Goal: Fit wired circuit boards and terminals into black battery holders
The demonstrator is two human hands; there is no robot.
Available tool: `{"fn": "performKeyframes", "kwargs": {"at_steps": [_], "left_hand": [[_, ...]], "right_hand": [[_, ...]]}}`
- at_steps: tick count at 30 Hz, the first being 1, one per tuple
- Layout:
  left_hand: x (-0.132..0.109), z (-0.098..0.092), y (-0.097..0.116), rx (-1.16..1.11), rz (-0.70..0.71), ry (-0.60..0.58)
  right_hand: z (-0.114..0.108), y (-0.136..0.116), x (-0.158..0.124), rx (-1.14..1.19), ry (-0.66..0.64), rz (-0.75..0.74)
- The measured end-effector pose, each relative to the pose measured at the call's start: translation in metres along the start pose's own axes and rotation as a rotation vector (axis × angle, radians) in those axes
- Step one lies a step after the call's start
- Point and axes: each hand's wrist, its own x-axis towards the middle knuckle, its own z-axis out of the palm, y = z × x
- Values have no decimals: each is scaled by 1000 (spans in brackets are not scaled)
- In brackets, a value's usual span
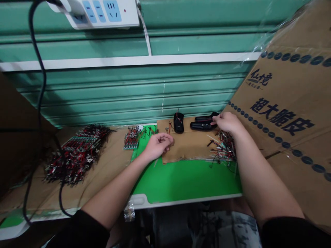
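My right hand (225,122) is at the right end of two long black plastic casings (203,126), its fingertips pinched on the rear one. Over the left edge of a flat cardboard piece (188,148), my left hand (160,144) is closed, with thumb and fingers curled together; whether something small sits in them is hidden. Another black casing (178,123) stands between the hands, a thin wire rising from it. Beside it lie a few small wired parts (170,127). Under my right wrist is a heap of red and black wires (224,148).
A large pile of wired circuit parts (74,155) lies on cardboard at left, near a small board with red wires (131,138). Black cables (41,86) hang at left. A power strip (103,12) is on the green wall. A cardboard box (289,113) borders the right side.
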Motion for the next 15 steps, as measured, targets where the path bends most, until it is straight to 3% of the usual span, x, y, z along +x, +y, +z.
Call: {"fn": "performKeyframes", "kwargs": {"at_steps": [5, 11, 15], "left_hand": [[1, 0, -2, -2, 5, -2], [1, -1, -1, -7, 15, -1], [1, -2, -2, -29, 27, 16]], "right_hand": [[-2, -9, -4, -6, -67, 84], [-5, -5, -5, -24, 48, -6], [-8, -4, -8, 86, 2, -52]]}}
